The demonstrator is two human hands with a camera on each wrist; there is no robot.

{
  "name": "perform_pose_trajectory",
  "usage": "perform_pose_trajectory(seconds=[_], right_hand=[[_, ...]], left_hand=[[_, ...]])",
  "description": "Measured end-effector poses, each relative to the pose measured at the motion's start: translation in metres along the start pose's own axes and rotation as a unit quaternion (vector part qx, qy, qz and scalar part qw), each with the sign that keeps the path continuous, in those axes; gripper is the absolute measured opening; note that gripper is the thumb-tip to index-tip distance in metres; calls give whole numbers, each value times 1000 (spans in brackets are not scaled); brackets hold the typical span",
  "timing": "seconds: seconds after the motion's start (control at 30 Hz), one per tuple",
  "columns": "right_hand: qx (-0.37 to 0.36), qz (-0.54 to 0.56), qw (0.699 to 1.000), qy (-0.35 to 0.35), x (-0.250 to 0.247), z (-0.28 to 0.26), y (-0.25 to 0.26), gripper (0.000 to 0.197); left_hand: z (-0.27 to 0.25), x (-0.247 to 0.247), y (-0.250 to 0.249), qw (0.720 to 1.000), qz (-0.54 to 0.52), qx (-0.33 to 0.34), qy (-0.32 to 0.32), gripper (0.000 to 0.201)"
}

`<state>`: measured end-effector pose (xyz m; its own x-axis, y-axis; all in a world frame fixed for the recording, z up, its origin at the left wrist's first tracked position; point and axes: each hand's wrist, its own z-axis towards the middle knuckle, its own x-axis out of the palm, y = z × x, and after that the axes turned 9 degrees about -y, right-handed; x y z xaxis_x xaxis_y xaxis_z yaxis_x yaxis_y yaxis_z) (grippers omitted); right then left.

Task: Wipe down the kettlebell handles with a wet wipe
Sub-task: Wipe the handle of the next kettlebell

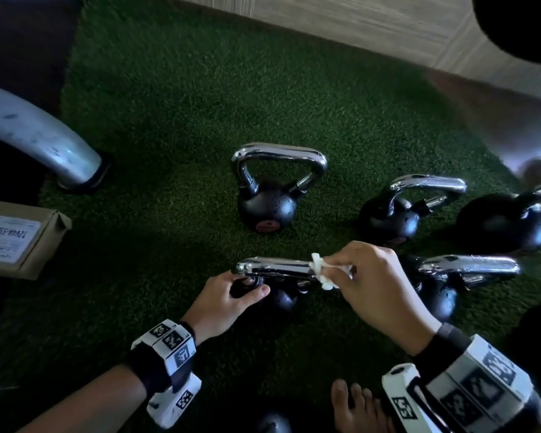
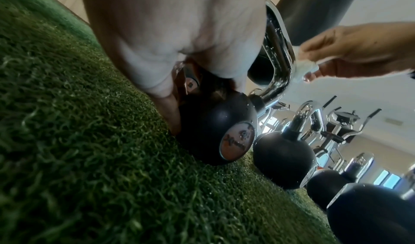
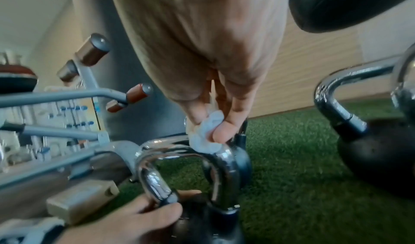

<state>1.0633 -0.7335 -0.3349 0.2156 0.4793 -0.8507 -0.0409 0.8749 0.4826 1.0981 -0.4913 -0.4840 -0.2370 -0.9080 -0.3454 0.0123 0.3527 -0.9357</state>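
A black kettlebell [image 1: 283, 300] with a chrome handle [image 1: 278, 268] stands on green turf right below me. My left hand [image 1: 231, 292] grips the left foot of that handle, where it meets the ball [image 2: 215, 129]. My right hand [image 1: 366, 276] pinches a crumpled white wet wipe [image 1: 320, 271] against the handle's right corner. The right wrist view shows the wipe [image 3: 206, 138] pressed on the chrome bend [image 3: 224, 161] between thumb and fingers. In the left wrist view the wipe [image 2: 305, 68] touches the handle [image 2: 278, 52].
Several more kettlebells stand around: one behind [image 1: 267, 203], one at the right [image 1: 441, 289], two further right [image 1: 391, 218]. A grey machine leg [image 1: 44, 145] and a cardboard box [image 1: 19, 239] lie at the left. My bare foot [image 1: 356, 410] is at the bottom.
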Motion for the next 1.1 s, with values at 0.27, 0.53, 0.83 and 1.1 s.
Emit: perform_pose_trajectory(seconds=[0.27,0.53,0.83,1.1], right_hand=[[270,249,928,69,13,-6,-30,26],[456,455,764,43,36,-15,-26,23],[434,322,825,165,43,-35,-42,8],[216,361,886,194,-7,-28,6,26]], left_hand=[[-1,-1,-3,1000,8,0,2,16],[-2,-3,-5,999,32,-33,4,32],[-3,-31,-22,978,162,-75,105,17],[-24,-47,-75,932,-159,-242,217,47]])
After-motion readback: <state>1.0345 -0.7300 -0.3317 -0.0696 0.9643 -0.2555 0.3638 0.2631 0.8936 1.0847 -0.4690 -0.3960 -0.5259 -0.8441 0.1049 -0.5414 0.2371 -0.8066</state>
